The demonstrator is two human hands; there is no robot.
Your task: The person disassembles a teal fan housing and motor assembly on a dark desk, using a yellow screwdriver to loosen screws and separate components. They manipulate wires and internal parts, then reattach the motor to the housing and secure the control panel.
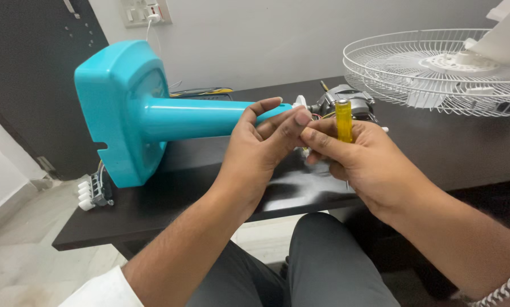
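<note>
Right hand (354, 156) grips one yellow-handled screwdriver (343, 119); left hand (263, 139) curls on one turquoise fan stand (152, 116) beside one white grille (431, 71).

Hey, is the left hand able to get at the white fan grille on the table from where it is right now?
Probably not without effort. The left hand is by the teal fan stand, while the white fan grille lies far to the right, beyond the right hand holding the yellow screwdriver and the motor.
</note>
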